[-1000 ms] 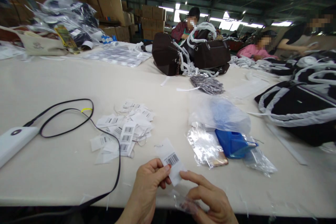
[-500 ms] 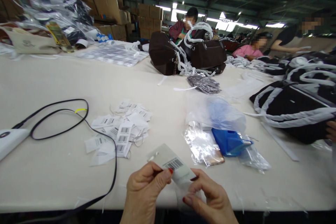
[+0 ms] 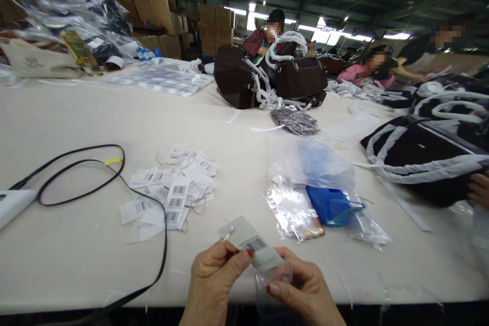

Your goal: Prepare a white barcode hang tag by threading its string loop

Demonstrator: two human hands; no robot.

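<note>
A pale barcode tag [image 3: 252, 244] is pinched between the thumb and fingers of my left hand [image 3: 219, 277], above the table's front edge. My right hand [image 3: 301, 285] grips a small clear plastic bag [image 3: 267, 290], with its thumb on the near side. The tag's lower right end lies at the bag's mouth; how far it reaches inside is hard to tell. A short string shows at the tag's upper left corner. To the left of my hands lies a loose pile of white barcode tags [image 3: 178, 193].
A blue tape dispenser [image 3: 332, 206] stands beside clear plastic bags [image 3: 288, 209] on the right. A black cable [image 3: 166, 234] loops across the left. Brown bags [image 3: 298, 79] sit farther back, a black bag [image 3: 420, 163] at right near another person's hand [image 3: 479, 188].
The tag and my right hand's fingers have come closer together, with the bag's mouth now at the tag's lower end. The view has shifted slightly.
</note>
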